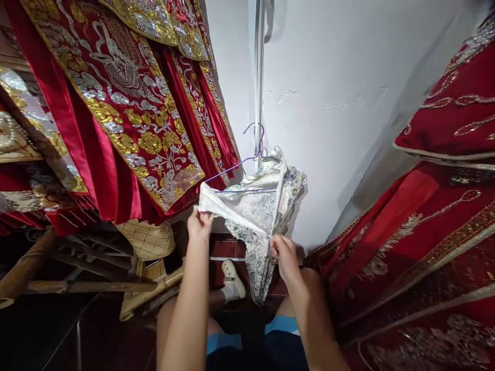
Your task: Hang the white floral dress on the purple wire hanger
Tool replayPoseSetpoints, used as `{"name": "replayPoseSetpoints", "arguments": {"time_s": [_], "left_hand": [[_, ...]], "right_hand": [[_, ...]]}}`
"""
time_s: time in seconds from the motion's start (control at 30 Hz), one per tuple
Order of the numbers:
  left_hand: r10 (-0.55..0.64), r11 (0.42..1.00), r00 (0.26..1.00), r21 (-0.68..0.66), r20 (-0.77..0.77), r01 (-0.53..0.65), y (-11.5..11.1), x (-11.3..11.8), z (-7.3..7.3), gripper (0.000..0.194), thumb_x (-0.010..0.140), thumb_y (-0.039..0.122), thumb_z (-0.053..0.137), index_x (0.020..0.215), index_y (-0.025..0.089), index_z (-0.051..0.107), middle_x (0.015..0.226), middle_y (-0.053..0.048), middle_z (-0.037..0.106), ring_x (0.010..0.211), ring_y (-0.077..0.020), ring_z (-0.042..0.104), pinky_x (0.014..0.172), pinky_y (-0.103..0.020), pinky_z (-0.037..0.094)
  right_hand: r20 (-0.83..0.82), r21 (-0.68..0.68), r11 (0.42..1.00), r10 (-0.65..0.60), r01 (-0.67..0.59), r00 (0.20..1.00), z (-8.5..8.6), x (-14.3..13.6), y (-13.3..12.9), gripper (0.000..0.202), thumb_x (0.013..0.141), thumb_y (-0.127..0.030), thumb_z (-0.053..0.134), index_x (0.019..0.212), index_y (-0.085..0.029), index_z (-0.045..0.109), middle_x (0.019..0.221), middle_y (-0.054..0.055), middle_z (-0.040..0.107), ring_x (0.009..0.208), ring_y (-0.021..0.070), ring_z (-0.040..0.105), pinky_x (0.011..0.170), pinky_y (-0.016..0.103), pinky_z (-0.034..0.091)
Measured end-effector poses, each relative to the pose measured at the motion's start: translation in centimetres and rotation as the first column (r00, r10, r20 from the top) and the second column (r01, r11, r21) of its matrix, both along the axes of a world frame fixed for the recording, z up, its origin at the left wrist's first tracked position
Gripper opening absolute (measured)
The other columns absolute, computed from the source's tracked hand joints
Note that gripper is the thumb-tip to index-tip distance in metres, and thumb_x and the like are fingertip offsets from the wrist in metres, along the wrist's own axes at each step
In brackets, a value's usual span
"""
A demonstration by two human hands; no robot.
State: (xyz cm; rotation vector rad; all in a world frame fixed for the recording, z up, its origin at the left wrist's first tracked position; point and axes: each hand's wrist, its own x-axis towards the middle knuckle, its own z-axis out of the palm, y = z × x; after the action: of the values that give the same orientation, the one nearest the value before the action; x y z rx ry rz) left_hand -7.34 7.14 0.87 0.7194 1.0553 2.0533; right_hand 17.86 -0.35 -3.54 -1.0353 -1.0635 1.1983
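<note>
A white garment with a grey-green leafy print [247, 206] hangs on a purple wire hanger [260, 147] in front of the wall. One end of the hanger pokes into the garment's left shoulder; its hook stands upright at the top. My left hand [199, 225] pinches the pale edge of the cloth below that shoulder. Lower and to the right, my right hand [283, 252] is closed on the garment's front edge, where the opening comes together. The lower part of the garment hangs in folds between my knees.
Red costumes with gold and silver embroidery [135, 103] hang at the left, above a bamboo frame [88, 286]. More red embroidered clothing [406, 247] fills the right side. A white vertical pole [258, 67] runs along the wall [328, 129]. A pale clog [233, 278] is on my foot below.
</note>
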Motion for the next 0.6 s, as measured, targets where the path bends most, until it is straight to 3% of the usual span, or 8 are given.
{"name": "replayPoseSetpoints", "arguments": {"time_s": [0.13, 0.2, 0.27, 0.33, 0.43, 0.53, 0.6], "left_hand": [[-0.042, 0.984, 0.961, -0.153, 0.274, 0.086, -3.8, 3.8, -6.3, 0.024, 0.097, 0.018, 0.039, 0.083, 0.017, 0.059, 0.066, -0.002, 0.062, 0.07, -0.0138, 0.065, 0.076, -0.026, 0.054], [-0.064, 0.977, 0.93, -0.167, 0.361, 0.132, -5.8, 5.2, -8.2, 0.019, 0.093, 0.022, 0.048, 0.078, 0.018, 0.058, 0.067, -0.001, 0.063, 0.07, -0.0145, 0.066, 0.077, -0.027, 0.055], [-0.094, 0.971, 0.903, -0.16, 0.418, 0.175, -7.6, 6.4, -9.0, 0.017, 0.089, 0.027, 0.058, 0.075, 0.018, 0.057, 0.068, 0.0, 0.064, 0.069, -0.015, 0.065, 0.077, -0.028, 0.055], [-0.176, 0.96, 0.875, -0.12, 0.45, 0.255, -8.9, 7.7, -8.6, 0.018, 0.084, 0.031, 0.066, 0.074, 0.019, 0.056, 0.071, 0.0, 0.064, 0.07, -0.0157, 0.065, 0.076, -0.029, 0.055], [-0.371, 0.912, 0.847, -0.021, 0.382, 0.409, -10.2, 10.0, -6.6, 0.028, 0.079, 0.039, 0.072, 0.074, 0.02, 0.052, 0.076, -0.001, 0.064, 0.071, -0.0176, 0.064, 0.075, -0.033, 0.055], [-0.498, 0.866, 0.849, 0.042, 0.175, 0.499, -11.4, 12.9, -4.2, 0.037, 0.079, 0.048, 0.072, 0.071, 0.02, 0.05, 0.075, -0.002, 0.061, 0.07, -0.0178, 0.062, 0.073, -0.034, 0.054], [-0.567, 0.822, 0.824, 0.055, -0.02, 0.567, -12.5, 14.7, -2.9, 0.037, 0.084, 0.052, 0.066, 0.069, 0.02, 0.054, 0.082, -0.006, 0.064, 0.078, -0.0209, 0.064, 0.079, -0.038, 0.055]], "right_hand": [[-0.006, -0.058, 0.997, -0.058, 0.057, 0.998, -3.4, 0.8, -2.0, 0.03, 0.077, -0.04, 0.053, 0.052, -0.025, 0.045, 0.048, -0.004, 0.035, 0.047, 0.0134, 0.03, 0.048, 0.029, 0.024], [0.066, -0.088, 0.994, -0.059, 0.065, 0.996, -4.9, 1.9, -2.4, 0.031, 0.076, -0.042, 0.051, 0.05, -0.025, 0.043, 0.047, -0.004, 0.034, 0.047, 0.0136, 0.03, 0.048, 0.03, 0.025], [0.137, -0.137, 0.99, -0.004, 0.023, 0.991, -6.0, 3.0, -2.5, 0.032, 0.073, -0.044, 0.049, 0.048, -0.025, 0.043, 0.045, -0.003, 0.034, 0.044, 0.0136, 0.03, 0.047, 0.03, 0.025], [0.189, -0.191, 0.98, 0.099, -0.062, 0.977, -6.7, 3.8, -2.4, 0.031, 0.069, -0.043, 0.05, 0.044, -0.025, 0.047, 0.04, -0.002, 0.037, 0.041, 0.0135, 0.031, 0.044, 0.029, 0.024], [0.25, -0.252, 0.946, 0.265, -0.202, 0.931, -7.1, 4.1, -2.6, 0.024, 0.061, -0.031, 0.06, 0.04, -0.024, 0.053, 0.038, 0.0, 0.045, 0.039, 0.015, 0.039, 0.042, 0.029, 0.026], [0.279, -0.215, 0.941, 0.315, -0.26, 0.907, -6.2, 3.6, -3.0, 0.013, 0.062, -0.025, 0.068, 0.05, -0.021, 0.063, 0.051, 0.003, 0.06, 0.054, 0.0205, 0.054, 0.05, 0.032, 0.041], [0.32, -0.141, 0.952, 0.305, -0.273, 0.897, -4.7, 3.4, -3.4, 0.013, 0.073, -0.031, 0.07, 0.067, -0.019, 0.07, 0.069, 0.005, 0.069, 0.069, 0.0238, 0.062, 0.063, 0.036, 0.051]]}}
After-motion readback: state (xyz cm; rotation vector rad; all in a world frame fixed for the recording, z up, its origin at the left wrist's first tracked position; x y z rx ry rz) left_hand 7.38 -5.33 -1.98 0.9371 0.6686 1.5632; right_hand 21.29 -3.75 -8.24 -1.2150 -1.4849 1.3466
